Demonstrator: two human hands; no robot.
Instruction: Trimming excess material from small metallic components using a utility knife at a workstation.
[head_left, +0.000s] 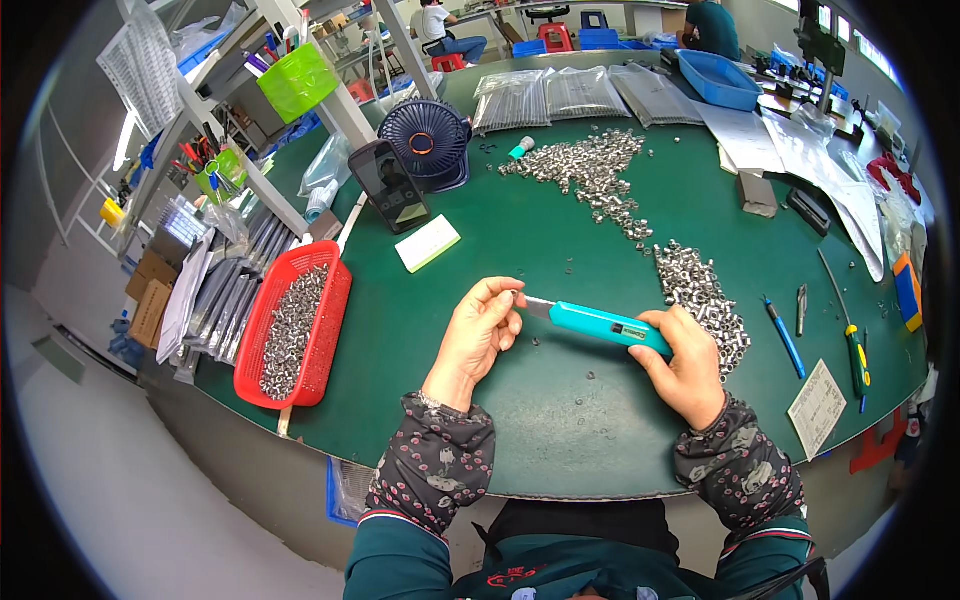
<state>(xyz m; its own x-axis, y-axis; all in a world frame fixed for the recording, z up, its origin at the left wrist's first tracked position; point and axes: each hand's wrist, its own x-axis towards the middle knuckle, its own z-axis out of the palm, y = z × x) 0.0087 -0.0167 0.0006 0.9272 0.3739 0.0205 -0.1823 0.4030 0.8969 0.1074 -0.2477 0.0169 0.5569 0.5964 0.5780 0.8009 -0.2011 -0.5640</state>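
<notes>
My right hand [688,362] grips the handle of a teal utility knife [600,324], held level above the green table [520,400]. Its blade points left. My left hand [482,330] has thumb and fingertips pinched at the blade's tip; a very small part may be between them, but I cannot tell. A pile of small metal nuts [705,295] lies just beyond my right hand.
A red basket [332,318] of metal parts stands at the left. A second scatter of nuts [590,170], a small fan [428,140], a phone [390,185], a white pad [427,243], bagged parts [560,95], a blue tray [718,80] and hand tools [855,350] also lie here. People sit far behind.
</notes>
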